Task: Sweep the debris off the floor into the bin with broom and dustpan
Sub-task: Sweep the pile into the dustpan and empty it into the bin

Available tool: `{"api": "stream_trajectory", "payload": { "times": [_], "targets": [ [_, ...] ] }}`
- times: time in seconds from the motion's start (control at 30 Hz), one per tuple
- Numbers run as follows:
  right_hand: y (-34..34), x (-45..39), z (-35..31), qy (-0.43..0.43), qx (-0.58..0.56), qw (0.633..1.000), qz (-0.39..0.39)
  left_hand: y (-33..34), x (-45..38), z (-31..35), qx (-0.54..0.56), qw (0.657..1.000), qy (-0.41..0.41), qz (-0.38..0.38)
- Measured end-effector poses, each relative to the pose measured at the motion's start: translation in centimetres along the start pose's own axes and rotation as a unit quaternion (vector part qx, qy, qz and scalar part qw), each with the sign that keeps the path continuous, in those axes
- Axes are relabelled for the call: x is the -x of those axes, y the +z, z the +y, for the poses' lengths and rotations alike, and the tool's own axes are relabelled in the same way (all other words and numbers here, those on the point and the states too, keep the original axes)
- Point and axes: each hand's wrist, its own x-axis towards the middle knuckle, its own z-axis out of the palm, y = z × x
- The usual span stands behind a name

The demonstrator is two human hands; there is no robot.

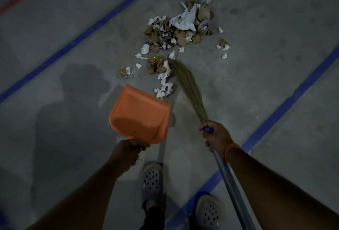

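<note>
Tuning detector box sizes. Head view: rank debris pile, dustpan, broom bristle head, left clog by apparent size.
1. debris pile, widest spread
2. dustpan
3. broom bristle head and left clog: look alike in area, and the clog sits nearer the camera, so I won't rank them.

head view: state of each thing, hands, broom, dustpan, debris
left hand: shut on the dustpan handle
right hand: shut on the broom handle
dustpan: empty, mouth toward the debris
broom: bristles against the pile's near edge
debris: on the floor, unswept
</note>
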Motion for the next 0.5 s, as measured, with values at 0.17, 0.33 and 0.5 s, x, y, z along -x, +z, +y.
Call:
{"api": "stream_trajectory", "payload": {
  "times": [0.17,0.33,0.5],
  "targets": [
    [-4.8,-0.2,-2.0,-0.014,0.036,0.998,0.044,-0.5,0.0,2.9,0.024,0.999,0.015,-0.021],
    [-10.1,-1.8,-3.5,-0.017,0.055,0.994,0.094,-0.5,-0.9,6.1,0.008,0.998,0.044,-0.044],
    [-15.0,-6.7,-4.0,0.005,0.070,0.989,0.131,1.5,-3.2,8.2,0.022,0.996,0.065,-0.060]
  ]
}}
